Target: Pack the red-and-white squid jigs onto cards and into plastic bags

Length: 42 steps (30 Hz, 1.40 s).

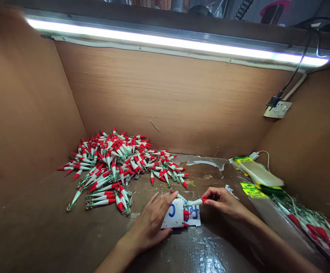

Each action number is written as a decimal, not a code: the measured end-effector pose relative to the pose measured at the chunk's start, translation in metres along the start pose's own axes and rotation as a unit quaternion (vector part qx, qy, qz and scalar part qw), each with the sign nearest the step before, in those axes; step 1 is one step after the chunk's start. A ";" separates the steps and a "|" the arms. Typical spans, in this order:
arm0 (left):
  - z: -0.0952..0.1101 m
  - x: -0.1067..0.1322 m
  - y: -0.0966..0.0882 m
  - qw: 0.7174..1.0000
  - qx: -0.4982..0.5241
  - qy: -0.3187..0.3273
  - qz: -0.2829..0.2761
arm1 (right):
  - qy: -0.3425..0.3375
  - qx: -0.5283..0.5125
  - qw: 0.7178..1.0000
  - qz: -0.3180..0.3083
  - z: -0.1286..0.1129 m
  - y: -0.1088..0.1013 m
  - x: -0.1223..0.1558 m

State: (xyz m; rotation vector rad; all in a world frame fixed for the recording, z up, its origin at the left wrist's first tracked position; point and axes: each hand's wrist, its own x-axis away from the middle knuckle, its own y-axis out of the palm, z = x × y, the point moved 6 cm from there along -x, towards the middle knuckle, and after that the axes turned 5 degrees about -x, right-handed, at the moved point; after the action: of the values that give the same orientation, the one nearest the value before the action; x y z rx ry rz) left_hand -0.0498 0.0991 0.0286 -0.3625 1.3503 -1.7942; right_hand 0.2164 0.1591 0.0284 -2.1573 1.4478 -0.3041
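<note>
Head | left hand [153,216] grasping card [176,217] | right hand [220,201] pinching lure [195,203] | lure between hands

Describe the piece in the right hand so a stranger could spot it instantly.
On the brown tabletop, find the heap of red and white spindle-shaped pieces. Right of it, nearer the camera, the left hand rests on a white holder with blue lettering. At its right end, one white, green-ended piece alone is pinched, red tip in the right hand.
</note>
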 end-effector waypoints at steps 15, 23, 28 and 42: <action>0.003 0.000 0.006 0.997 0.054 0.023 -0.057 | -0.046 0.129 0.991 -0.012 -0.011 0.056 0.008; 0.005 0.001 0.008 0.994 0.079 -0.017 -0.070 | -0.073 0.109 0.989 0.060 -0.032 0.057 0.015; 0.009 0.001 0.010 0.994 0.083 -0.004 -0.077 | -0.032 0.100 0.994 -0.019 -0.018 0.068 0.026; 0.000 0.006 0.025 0.994 0.046 0.023 -0.099 | -0.144 0.323 0.935 0.015 -0.022 0.087 0.039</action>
State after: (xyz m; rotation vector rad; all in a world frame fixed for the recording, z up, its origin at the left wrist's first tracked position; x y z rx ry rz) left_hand -0.0424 0.0930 0.0042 -0.4181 1.2953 -2.0319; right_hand 0.1534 0.0916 -0.0030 -1.5648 1.0247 -0.3706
